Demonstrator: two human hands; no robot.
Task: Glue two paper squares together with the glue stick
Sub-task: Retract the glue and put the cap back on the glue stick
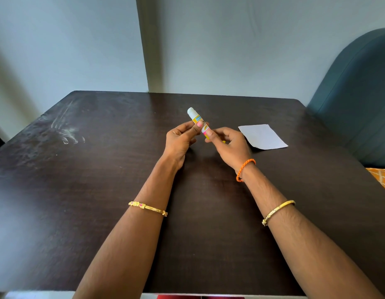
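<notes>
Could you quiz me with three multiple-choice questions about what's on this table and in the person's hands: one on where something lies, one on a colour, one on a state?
1. Where is the white paper?
A. Under the left hand
B. On the table, beside the right hand
C. On the chair

2. What colour is the cord on the right wrist?
A. Orange
B. Green
C. Black

3. What is happening to the glue stick?
A. It lies on the table
B. Both hands hold it
C. It presses the paper

Answers: 1 B, the paper lies flat right of that hand. 2 A, the wrist cord is orange. 3 B, the left hand and right hand grip it above the table.
</notes>
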